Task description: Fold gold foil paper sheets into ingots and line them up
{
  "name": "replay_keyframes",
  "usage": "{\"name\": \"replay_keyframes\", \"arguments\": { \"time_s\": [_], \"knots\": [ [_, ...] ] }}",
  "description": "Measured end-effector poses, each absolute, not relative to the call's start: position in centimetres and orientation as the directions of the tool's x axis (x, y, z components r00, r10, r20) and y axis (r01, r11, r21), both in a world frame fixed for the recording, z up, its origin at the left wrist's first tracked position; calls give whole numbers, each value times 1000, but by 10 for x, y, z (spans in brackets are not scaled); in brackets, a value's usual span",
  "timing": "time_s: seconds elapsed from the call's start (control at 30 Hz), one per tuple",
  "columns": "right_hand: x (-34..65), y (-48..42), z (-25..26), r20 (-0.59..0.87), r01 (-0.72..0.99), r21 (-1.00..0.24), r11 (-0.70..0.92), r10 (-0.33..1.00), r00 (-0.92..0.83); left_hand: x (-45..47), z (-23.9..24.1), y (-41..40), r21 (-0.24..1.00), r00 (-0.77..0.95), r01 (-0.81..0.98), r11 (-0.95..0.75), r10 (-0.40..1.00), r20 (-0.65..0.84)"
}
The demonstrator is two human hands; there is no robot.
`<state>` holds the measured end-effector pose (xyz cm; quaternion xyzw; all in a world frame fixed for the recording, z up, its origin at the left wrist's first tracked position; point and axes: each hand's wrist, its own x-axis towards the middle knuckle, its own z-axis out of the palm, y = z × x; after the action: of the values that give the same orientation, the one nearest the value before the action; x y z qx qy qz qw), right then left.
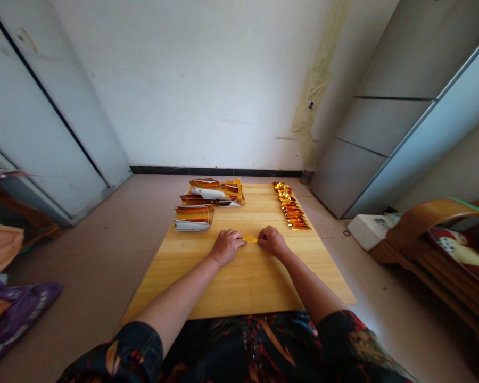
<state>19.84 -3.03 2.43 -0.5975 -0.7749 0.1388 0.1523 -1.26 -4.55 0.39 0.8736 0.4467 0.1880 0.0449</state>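
Note:
A small golden-yellow piece of foil or paper (250, 240) stretches between my hands over the middle of the wooden table (239, 287). The fingers of my left hand (226, 247) pinch its left end. My right hand (272, 241) pinches the right end, fingers curled. Beyond my left hand lie stacked gold and white sheets (195, 217), with more brown-gold packets (211, 191) behind them. A row of shiny folded gold foil pieces (293, 210) runs along the table's right side. Fine detail of the piece in my hands is too small to make out.
A white wall (199, 96) with a dark baseboard stands behind the table. At right are a grey refrigerator-like cabinet (355, 143), a white box (369, 231) and wooden furniture (415, 255). A purple bag (27, 311) lies on the floor at left.

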Motion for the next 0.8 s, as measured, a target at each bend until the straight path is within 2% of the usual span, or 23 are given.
{"name": "replay_keyframes", "arguments": {
  "time_s": [0.17,0.27,0.37,0.5,0.8],
  "knots": [
    [184,-28,35,150,789,-573,222,975,-166,-7,7,-50,234,519,775,-587,803,294],
    [169,-24,37,8,751,-640,163,978,-206,-7,8,-51,241,508,783,-573,813,284],
    [158,-21,39,-114,811,-572,124,967,-228,-7,9,-52,244,502,788,-565,820,274],
    [154,-20,43,-157,878,-455,147,958,-241,-13,9,-51,269,509,778,-568,821,259],
    [156,-18,43,-156,881,-437,184,949,-275,-31,-4,-45,354,554,689,-632,775,305]
  ]
}}
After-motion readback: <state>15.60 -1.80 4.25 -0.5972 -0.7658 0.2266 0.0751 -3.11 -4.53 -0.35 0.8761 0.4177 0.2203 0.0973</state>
